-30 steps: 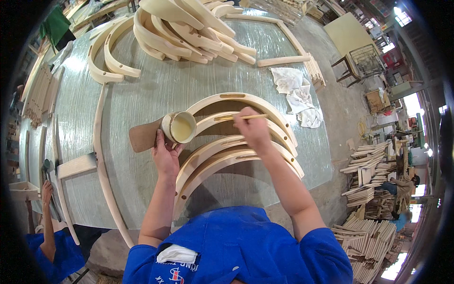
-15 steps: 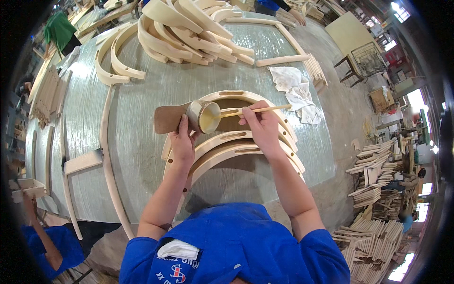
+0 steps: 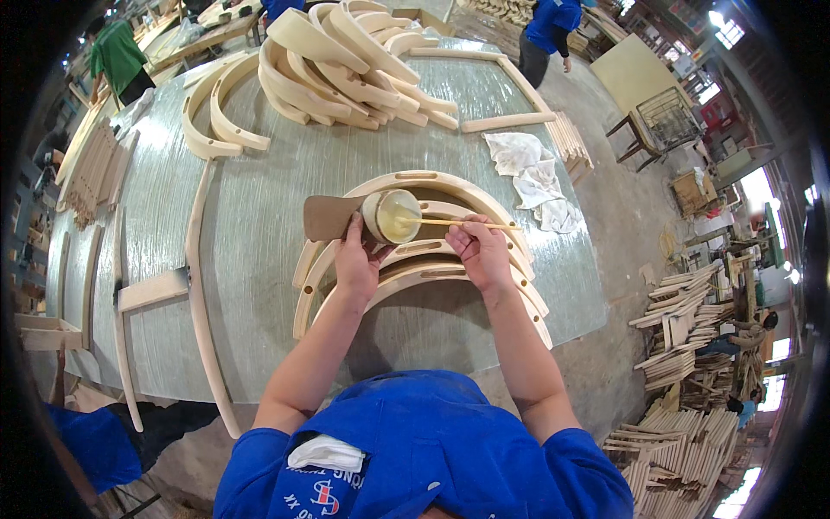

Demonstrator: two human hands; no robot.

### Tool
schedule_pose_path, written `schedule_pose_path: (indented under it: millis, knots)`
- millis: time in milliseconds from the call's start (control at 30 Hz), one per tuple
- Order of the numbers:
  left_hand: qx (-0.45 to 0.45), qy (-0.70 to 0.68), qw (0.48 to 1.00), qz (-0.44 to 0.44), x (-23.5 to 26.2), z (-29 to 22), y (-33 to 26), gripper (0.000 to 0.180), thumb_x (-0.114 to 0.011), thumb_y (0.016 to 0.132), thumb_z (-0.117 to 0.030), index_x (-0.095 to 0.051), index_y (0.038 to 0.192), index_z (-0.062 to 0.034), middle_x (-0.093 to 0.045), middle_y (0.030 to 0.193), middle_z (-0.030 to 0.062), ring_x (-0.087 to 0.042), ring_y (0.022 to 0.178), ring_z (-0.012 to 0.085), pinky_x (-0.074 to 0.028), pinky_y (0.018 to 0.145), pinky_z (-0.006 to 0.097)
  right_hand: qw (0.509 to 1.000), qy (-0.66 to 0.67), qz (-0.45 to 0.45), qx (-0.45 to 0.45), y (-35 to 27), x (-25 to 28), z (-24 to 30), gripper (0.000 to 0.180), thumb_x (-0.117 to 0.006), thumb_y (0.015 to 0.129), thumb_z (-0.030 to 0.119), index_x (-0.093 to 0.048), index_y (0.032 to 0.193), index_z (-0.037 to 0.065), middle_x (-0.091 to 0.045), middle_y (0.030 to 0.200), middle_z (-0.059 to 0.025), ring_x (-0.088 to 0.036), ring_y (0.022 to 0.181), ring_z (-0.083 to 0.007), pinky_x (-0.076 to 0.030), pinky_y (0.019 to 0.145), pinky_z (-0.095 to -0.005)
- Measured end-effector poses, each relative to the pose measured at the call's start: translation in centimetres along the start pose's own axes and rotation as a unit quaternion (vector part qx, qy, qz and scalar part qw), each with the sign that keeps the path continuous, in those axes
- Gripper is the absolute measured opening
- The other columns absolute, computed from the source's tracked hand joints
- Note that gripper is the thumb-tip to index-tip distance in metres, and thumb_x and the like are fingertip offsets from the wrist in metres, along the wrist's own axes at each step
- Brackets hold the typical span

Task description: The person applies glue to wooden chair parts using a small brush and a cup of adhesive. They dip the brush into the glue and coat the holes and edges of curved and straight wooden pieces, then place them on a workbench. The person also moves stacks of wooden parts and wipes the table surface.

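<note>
Cream cup (image 3: 391, 215) in left hand (image 3: 357, 259)

The stick's (image 3: 458, 223) tip is lost inside the cup (image 3: 391, 215), contents too pale to identify. The left hand (image 3: 357, 258) covers part of the curved wooden pieces (image 3: 432, 268). The person in green (image 3: 117, 56) is cut by the rim.

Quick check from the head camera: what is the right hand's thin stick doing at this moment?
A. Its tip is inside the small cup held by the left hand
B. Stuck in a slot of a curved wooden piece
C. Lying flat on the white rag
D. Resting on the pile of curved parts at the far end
A: the right hand holds the thin stick with its tip in the pale contents of the small cup, which the left hand tilts above the curved wooden pieces.
</note>
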State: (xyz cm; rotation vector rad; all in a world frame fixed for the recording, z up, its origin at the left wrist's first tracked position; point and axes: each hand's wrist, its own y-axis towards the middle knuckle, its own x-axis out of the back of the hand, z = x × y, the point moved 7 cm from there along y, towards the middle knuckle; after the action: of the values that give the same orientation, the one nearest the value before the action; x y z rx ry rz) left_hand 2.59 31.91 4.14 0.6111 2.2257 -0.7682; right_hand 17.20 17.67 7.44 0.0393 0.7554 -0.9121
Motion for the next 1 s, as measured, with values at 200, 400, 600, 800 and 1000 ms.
schedule_pose_path:
  millis: [200,400,600,800,1000]
  knots:
    - [0.008,0.039,0.999,0.000,-1.5,1.3,0.2,0.033,-0.042,0.095,-0.028,-0.044,0.121,-0.0072,-0.052,0.116,0.0099,-0.055,0.104,0.0220,-0.052,0.082,0.042,0.996,0.013,-0.080,-0.047,0.8,2.6,-2.4,0.013,-0.059,0.086,0.016,-0.050,0.079,0.009,-0.053,0.068,-0.0018,-0.052,0.058,-0.0118,-0.049,0.056,-0.0280]
    - [-0.014,0.053,0.999,0.005,2.1,0.5,1.9,0.035,-0.047,0.093,-0.030,-0.040,0.121,-0.0090,-0.051,0.115,0.0088,-0.055,0.102,0.0215,-0.054,0.078,0.041,0.999,-0.034,0.005,0.034,0.7,3.1,0.3,0.011,-0.059,0.086,0.012,-0.052,0.083,0.004,-0.059,0.072,-0.0075,-0.058,0.062,-0.0148,-0.052,0.059,-0.0289]
    - [-0.060,0.038,0.993,-0.093,6.7,-3.2,0.5,0.040,-0.047,0.093,-0.032,-0.043,0.123,-0.0054,-0.048,0.122,0.0101,-0.050,0.110,0.0243,-0.049,0.088,0.047,0.972,-0.213,-0.036,0.092,-0.4,3.7,0.5,0.012,-0.060,0.084,0.010,-0.051,0.081,0.002,-0.061,0.072,-0.0105,-0.060,0.060,-0.0143,-0.052,0.057,-0.0268]
    - [-0.078,0.031,0.990,-0.111,8.7,-4.8,-0.7,0.037,-0.046,0.093,-0.029,-0.044,0.122,-0.0059,-0.048,0.122,0.0099,-0.052,0.108,0.0234,-0.051,0.085,0.046,0.944,-0.295,-0.021,0.145,-0.6,3.3,-1.3,0.015,-0.061,0.085,0.011,-0.052,0.076,0.002,-0.060,0.067,-0.0067,-0.059,0.059,-0.0108,-0.050,0.057,-0.0235]
    - [-0.081,0.008,0.991,-0.102,9.7,-5.1,-0.9,0.036,-0.048,0.093,-0.025,-0.041,0.123,-0.0067,-0.046,0.126,0.0109,-0.050,0.112,0.0255,-0.049,0.088,0.049,0.896,-0.378,-0.026,0.232,-1.7,2.5,0.4,0.014,-0.059,0.086,0.011,-0.053,0.076,0.002,-0.059,0.066,-0.0060,-0.059,0.061,-0.0110,-0.048,0.057,-0.0232]
